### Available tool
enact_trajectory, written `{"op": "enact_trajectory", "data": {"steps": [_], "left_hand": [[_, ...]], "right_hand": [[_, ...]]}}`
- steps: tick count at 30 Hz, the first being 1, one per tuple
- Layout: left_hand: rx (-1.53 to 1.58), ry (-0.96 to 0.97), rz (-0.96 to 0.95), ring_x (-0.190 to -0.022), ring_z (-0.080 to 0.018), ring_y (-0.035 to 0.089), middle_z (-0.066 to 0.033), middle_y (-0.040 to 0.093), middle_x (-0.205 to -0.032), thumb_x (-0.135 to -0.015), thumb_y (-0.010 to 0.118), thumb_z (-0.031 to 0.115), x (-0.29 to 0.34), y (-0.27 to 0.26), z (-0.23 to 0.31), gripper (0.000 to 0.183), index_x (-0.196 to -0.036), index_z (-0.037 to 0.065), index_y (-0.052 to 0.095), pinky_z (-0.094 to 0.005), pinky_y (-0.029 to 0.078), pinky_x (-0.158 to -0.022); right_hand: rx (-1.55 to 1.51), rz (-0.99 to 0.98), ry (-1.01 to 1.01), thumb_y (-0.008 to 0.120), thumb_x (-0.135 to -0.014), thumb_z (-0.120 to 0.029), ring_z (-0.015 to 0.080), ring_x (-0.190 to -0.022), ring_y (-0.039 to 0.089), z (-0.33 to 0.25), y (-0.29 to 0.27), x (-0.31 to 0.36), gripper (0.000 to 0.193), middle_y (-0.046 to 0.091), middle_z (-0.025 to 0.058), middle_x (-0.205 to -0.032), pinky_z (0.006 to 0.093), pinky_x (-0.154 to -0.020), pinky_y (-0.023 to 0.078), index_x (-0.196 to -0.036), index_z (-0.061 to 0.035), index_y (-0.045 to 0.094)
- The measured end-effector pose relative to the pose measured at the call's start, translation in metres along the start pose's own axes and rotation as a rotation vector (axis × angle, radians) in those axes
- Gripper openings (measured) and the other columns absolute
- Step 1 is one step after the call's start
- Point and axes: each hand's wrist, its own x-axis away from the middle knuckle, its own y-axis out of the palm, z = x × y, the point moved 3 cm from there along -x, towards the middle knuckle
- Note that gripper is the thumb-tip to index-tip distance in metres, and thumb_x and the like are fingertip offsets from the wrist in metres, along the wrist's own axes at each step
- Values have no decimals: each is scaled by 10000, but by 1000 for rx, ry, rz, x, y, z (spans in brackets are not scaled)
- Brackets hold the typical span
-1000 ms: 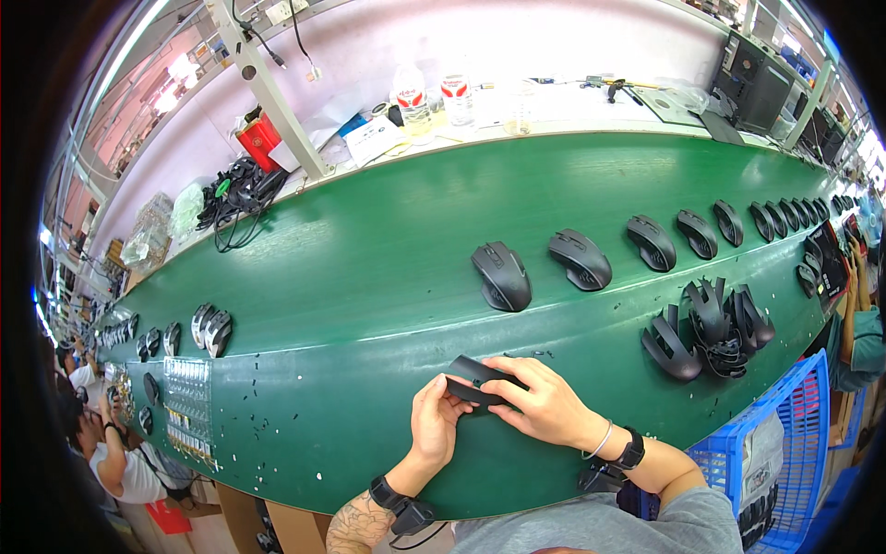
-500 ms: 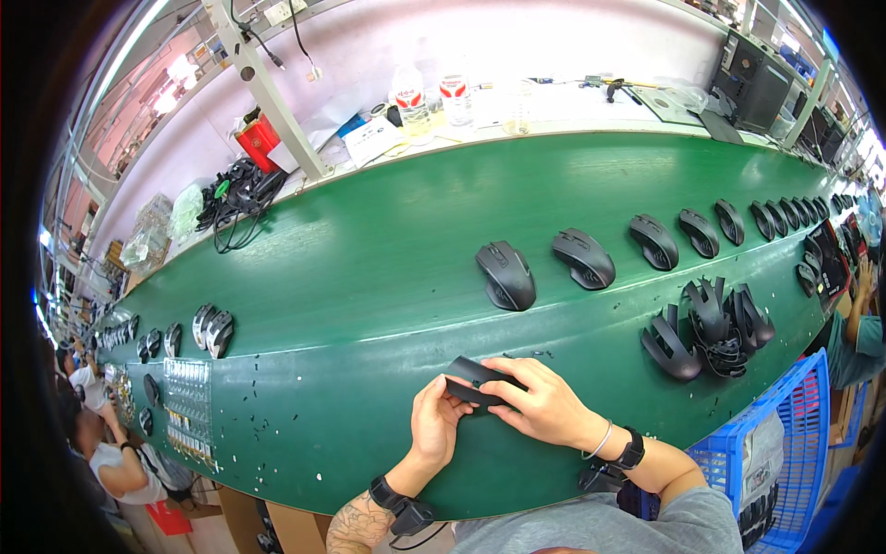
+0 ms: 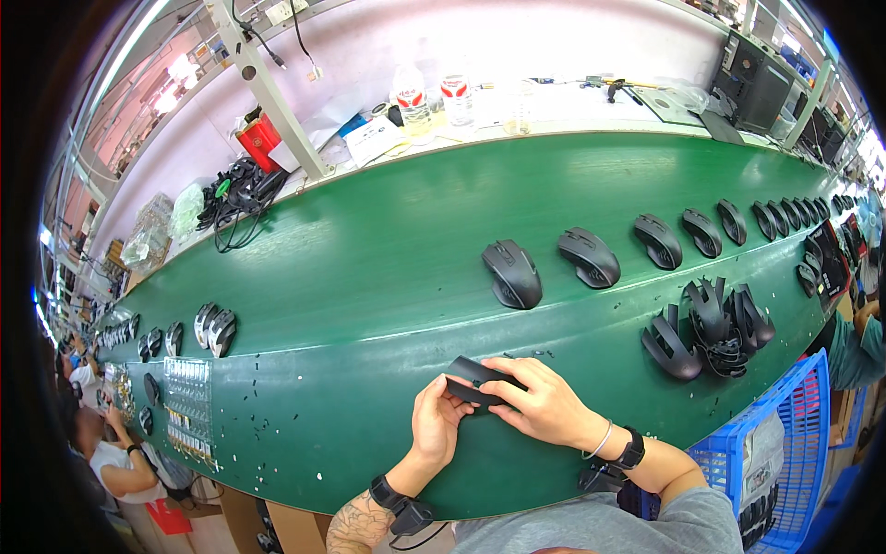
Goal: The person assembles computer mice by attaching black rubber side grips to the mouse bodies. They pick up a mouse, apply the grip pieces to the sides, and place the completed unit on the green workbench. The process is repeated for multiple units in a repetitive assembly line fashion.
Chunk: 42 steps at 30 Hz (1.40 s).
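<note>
A black curved plastic mouse shell [image 3: 469, 371] is held between my two hands above the green work surface. My left hand [image 3: 436, 427] pinches its near left end with thumb and fingers. From the right, my right hand [image 3: 544, 406] grips the other end, its fingers covering much of the shell. Small black bits lie on the surface just beyond my right fingers. To the right sits a heap of loose black mouse shells [image 3: 674, 349], several of them nested together.
Beyond my hands, a row of black mice [image 3: 513, 274] runs rightward along the green belt [image 3: 388, 249]. Silver-and-black mice [image 3: 221, 332] and a clear tray of small parts [image 3: 188, 406] are at left. A blue crate [image 3: 784, 443] stands at right. Co-workers sit at both ends.
The mice on the belt have shifted slightly to the right. Both my hands and the mouse shell stay in place. Co-workers at the sides have moved their arms a little.
</note>
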Motion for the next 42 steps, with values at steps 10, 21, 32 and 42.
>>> {"op": "enact_trajectory", "data": {"steps": [10, 21, 32, 42], "left_hand": [[6, -8, 17, -797, -179, 588, -103, 629, -876, -991, 378, 306, 1, 3, 1, 373, -933, 2, 586, -307, 465, -722], [15, -7, 18, -802, -185, 597, -107, 633, -880, -989, 382, 308, -1, 0, -1, 370, -932, 4, 586, -313, 475, -729], [15, -15, 17, -798, -174, 591, -99, 630, -878, -993, 370, 303, 0, 2, 1, 366, -937, 11, 584, -297, 465, -725], [29, -12, 3, -790, -168, 588, -88, 619, -873, -995, 348, 290, -1, 0, -3, 360, -926, 19, 575, -286, 463, -720]], "right_hand": [[-7, -14, 11, 748, -698, -103, 293, -961, 586, 1, 0, 1, 339, 561, 116, -1206, 377, -825, 480, -1011, -69, 622], [-1, 2, -35, 731, -718, -95, 295, -907, 561, 3, 3, 2, 364, 530, 133, -1224, 382, -805, 464, -1054, -67, 595], [2, -7, -26, 729, -716, -82, 302, -941, 552, 3, 4, 2, 525, 528, 133, -1229, 388, -831, 458, -1210, -96, 552], [0, 1, -26, 737, -699, -76, 294, -932, 552, 1, 2, 2, 593, 528, 128, -1230, 385, -827, 458, -1253, -90, 524]]}}
